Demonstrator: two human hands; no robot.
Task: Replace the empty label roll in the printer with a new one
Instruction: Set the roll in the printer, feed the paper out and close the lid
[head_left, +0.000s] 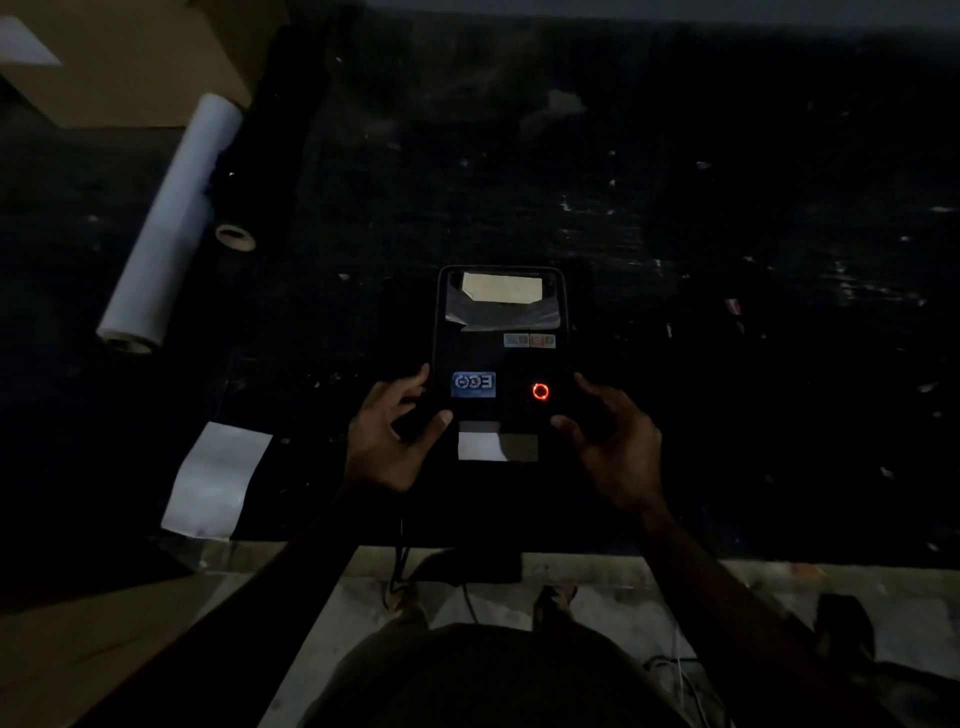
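Observation:
A black label printer (498, 358) sits on the dark table in front of me, lid closed. A red ring light (540, 391) glows on its top, beside a blue sticker (473, 384). Through its clear window a pale label roll (502, 289) shows. A white label (482, 446) sticks out of the front slot. My left hand (392, 434) rests on the printer's near left corner, fingers spread over the edge. My right hand (613, 434) is at the near right corner, fingers curled and apart, touching or just off the casing.
A long white roll (171, 223) lies at the left, with a small empty core (235, 236) beside it. A loose white label sheet (215, 480) lies near the table's front edge. A cardboard box (124, 57) stands at the back left. Cables (400, 566) hang below the edge.

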